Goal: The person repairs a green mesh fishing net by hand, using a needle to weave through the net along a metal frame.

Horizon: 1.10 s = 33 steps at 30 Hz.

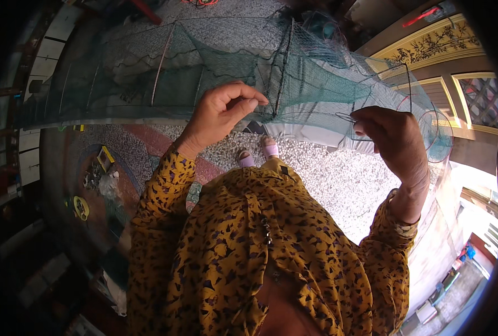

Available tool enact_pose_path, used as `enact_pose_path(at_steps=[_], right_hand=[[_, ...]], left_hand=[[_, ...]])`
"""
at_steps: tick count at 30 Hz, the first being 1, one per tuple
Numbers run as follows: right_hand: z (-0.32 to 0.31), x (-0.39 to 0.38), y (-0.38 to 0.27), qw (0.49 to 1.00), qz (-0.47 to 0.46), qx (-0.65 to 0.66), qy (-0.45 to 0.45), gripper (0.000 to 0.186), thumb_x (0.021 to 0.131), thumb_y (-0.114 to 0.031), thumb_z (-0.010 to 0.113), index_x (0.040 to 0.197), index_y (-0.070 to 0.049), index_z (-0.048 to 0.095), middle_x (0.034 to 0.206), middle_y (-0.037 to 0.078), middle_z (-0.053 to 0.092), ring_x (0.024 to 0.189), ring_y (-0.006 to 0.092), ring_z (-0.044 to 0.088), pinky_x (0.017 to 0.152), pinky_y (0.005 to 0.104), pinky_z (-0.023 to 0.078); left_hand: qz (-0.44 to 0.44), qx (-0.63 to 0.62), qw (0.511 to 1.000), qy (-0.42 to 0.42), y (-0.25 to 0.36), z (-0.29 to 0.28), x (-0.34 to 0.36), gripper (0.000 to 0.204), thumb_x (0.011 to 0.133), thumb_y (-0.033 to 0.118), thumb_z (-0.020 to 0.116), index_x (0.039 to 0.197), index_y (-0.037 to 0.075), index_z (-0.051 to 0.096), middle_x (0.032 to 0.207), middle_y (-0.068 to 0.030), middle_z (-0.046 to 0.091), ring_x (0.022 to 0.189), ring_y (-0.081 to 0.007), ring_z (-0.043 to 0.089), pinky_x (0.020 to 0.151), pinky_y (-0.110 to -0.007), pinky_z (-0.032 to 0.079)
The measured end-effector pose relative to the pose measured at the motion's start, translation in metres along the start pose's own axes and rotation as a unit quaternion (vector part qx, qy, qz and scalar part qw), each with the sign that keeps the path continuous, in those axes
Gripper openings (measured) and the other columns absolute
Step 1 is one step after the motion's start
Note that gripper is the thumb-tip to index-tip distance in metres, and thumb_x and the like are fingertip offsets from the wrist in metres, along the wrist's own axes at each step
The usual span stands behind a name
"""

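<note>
A long green mesh net trap (226,61) on thin rod frames stretches across in front of me. My left hand (224,109) is closed in a pinch beside one dark upright frame rod (284,67); what lies between its fingertips is too small to make out. To the right, my right hand (391,134) pinches a thin loop of twine (345,116) between thumb and forefinger. A fine strand runs along the net's lower edge between the two hands. Pale cloth (310,131) shows under the mesh.
Below the net is a speckled floor (327,173) with reddish bands, where my feet stand in pink sandals (269,149). At the left lie a yellow ring-shaped thing (81,208) and a clear plastic bag (109,183). Yellow-framed panels (436,45) stand at the right.
</note>
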State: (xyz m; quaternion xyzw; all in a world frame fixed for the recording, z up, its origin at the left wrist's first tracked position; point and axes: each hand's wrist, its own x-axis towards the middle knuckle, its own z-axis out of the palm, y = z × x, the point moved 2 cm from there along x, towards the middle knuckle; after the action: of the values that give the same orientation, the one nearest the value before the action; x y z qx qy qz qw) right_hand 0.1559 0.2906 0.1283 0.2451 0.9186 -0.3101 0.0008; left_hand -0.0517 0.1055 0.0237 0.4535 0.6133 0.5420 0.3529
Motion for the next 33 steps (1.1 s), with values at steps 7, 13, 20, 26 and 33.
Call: enact_pose_path(at_steps=[7,13,20,26,33], right_hand=[[0.02,0.019,0.035,0.953,0.025,0.21,0.216,0.009,0.088,-0.002,0.058,0.097,-0.003,0.059,0.079,0.003,0.061,0.068,0.0068,0.054,0.059,0.0214,0.043],[0.065,0.028,-0.001,0.981,-0.134,0.003,0.143,0.008,0.079,-0.006,0.068,0.086,-0.009,0.067,0.083,0.003,0.059,0.081,0.0214,0.058,0.069,0.0301,0.049],[0.096,0.038,-0.002,0.971,-0.152,-0.098,0.156,0.013,0.073,-0.006,0.068,0.083,-0.014,0.07,0.081,0.001,0.059,0.079,0.0211,0.057,0.068,0.0315,0.049],[0.1,0.038,-0.001,0.975,-0.138,-0.063,0.164,0.013,0.072,-0.004,0.068,0.081,-0.014,0.07,0.079,0.002,0.059,0.079,0.022,0.056,0.067,0.0321,0.049],[0.108,0.037,-0.002,0.97,-0.131,-0.094,0.183,0.016,0.07,0.0,0.068,0.08,-0.013,0.07,0.078,0.003,0.058,0.077,0.0227,0.057,0.065,0.0336,0.049]], left_hand=[[0.035,0.143,0.987,-0.061,0.011,0.006,-0.009,0.008,0.09,0.0,0.053,0.091,0.002,0.06,0.094,-0.0061,0.057,0.078,-0.0164,0.056,0.068,-0.027,0.045],[0.081,0.191,0.977,-0.052,0.017,0.016,-0.019,0.011,0.09,-0.003,0.05,0.094,0.002,0.059,0.107,-0.0086,0.056,0.079,-0.0173,0.056,0.067,-0.028,0.046],[0.072,0.172,0.982,-0.004,0.007,0.02,-0.017,0.01,0.092,-0.002,0.048,0.093,0.002,0.057,0.113,-0.0087,0.056,0.063,-0.0105,0.052,0.058,-0.024,0.046],[0.027,0.102,0.994,0.023,-0.014,0.027,-0.018,0.01,0.094,0.001,0.045,0.094,0.0,0.055,0.115,-0.0098,0.056,0.063,-0.0091,0.054,0.057,-0.023,0.047],[0.009,0.098,0.995,0.009,-0.017,0.026,-0.02,0.011,0.095,0.002,0.045,0.095,-0.002,0.055,0.115,-0.0114,0.056,0.072,-0.013,0.061,0.063,-0.025,0.051]])
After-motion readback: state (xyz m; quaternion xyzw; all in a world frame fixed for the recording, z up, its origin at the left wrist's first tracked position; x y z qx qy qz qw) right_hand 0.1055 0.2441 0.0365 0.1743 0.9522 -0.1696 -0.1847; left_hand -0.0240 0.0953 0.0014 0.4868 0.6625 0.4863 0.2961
